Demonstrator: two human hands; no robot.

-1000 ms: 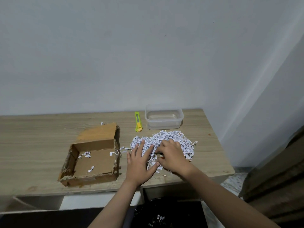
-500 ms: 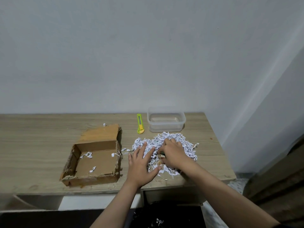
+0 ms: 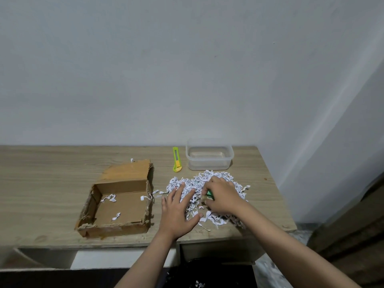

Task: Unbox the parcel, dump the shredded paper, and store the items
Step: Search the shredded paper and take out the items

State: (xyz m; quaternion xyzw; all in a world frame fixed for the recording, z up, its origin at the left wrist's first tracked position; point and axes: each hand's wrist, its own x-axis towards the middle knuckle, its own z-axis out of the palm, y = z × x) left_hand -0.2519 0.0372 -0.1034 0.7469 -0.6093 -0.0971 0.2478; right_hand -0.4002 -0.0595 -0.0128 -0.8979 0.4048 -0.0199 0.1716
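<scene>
The right hand (image 3: pixel 223 194) was closed around a small green item (image 3: pixel 208 195) in the shredded paper (image 3: pixel 218 177), while the left hand (image 3: pixel 178 208) lay flat and empty just beside it. Strips hanging over the worktop (image 3: pixel 52 183) edge under the right wrist could be swept off, and paper could follow the item to the clear container (image 3: pixel 209 157) beyond the hands.

matt wood-grain table (image 3: pixel 52 183), rough cardboard box (image 3: pixel 124 177), clear plastic tub (image 3: pixel 208 163)

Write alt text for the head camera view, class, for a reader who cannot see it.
Two bare hands sift a pile of shredded paper on a wooden table; the right hand closes on a small green item. An opened cardboard box, a green utility knife and a clear container sit nearby.
</scene>
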